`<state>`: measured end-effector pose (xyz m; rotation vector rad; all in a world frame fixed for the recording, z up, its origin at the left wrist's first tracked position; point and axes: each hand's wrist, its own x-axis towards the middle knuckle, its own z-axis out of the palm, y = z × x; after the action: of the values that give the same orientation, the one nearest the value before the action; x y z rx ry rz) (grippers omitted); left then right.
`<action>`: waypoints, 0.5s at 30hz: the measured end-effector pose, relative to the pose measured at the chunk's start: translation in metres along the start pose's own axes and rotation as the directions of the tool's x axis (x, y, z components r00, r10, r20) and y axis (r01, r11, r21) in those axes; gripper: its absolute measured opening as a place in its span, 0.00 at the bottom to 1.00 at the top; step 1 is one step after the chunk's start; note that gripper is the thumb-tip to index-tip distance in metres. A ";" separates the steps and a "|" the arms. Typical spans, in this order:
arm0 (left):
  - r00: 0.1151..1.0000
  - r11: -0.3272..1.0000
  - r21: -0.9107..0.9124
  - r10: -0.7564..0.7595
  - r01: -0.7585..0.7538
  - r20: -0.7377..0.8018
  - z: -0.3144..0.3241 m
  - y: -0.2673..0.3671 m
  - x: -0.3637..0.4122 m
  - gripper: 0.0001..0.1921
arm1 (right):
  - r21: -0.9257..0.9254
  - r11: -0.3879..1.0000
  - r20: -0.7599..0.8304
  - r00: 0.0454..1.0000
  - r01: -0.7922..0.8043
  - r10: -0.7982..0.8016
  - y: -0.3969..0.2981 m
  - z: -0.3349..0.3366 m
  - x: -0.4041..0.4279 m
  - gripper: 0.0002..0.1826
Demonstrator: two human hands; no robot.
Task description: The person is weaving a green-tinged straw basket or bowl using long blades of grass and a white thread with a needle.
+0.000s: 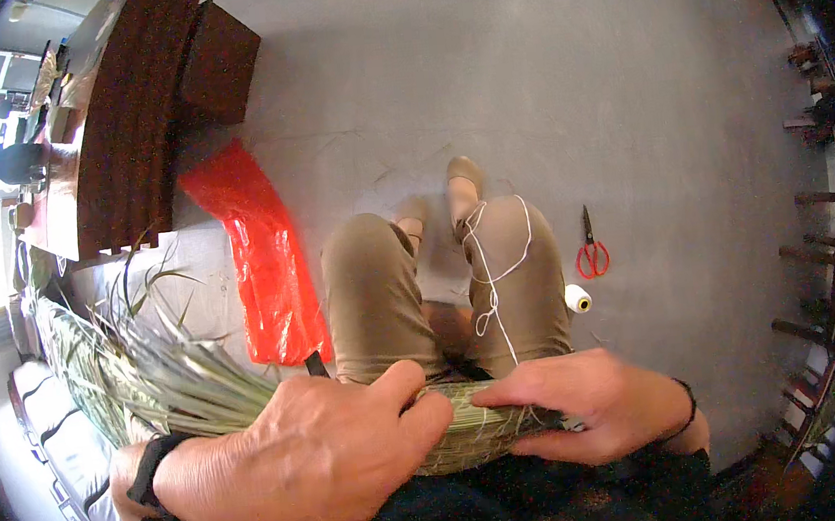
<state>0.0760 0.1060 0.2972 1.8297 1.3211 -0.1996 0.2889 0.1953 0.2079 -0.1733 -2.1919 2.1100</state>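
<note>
A bundle of green-yellow plant stems, seemingly bound with thin strands, lies across my lap. My left hand grips it from above, its thumb and forefinger close together near the middle of the bundle. Long loose grass blades fan out beyond that hand to the left. Around the right part of the bundle closes my right hand, with fingers on the far side and thumb on the near side. White string rises from the bundle and loops over my right knee. My palms hide parts of the stems.
Red-handled scissors and a white thread spool are on the grey floor to the right. A red plastic sheet or bag lies left of my legs. Dark wooden furniture stands at upper left, a cushioned seat at left.
</note>
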 end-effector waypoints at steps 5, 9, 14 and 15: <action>0.998 0.994 -0.102 0.044 -0.048 -0.036 0.010 -0.012 0.000 0.13 | 0.053 0.937 -0.597 0.741 -0.346 0.307 0.042 -0.043 -0.031 0.09; 0.999 0.979 -0.199 0.052 -0.050 0.008 0.019 -0.002 -0.009 0.17 | -0.219 0.842 -0.698 0.682 -0.494 0.219 0.083 -0.048 -0.036 0.07; 0.960 0.993 -0.101 0.028 -0.059 -0.279 0.041 0.009 -0.011 0.13 | -0.140 0.889 -0.458 0.824 -0.436 0.333 0.092 -0.035 -0.028 0.06; 0.937 0.987 -0.139 0.029 -0.082 -0.347 0.041 0.009 -0.013 0.11 | -0.140 0.886 -0.451 0.825 -0.442 0.341 0.092 -0.034 -0.023 0.06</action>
<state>0.0919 0.0672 0.2832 1.8230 1.4737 0.2587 0.3183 0.2295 0.1171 -1.0809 -2.2640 1.7294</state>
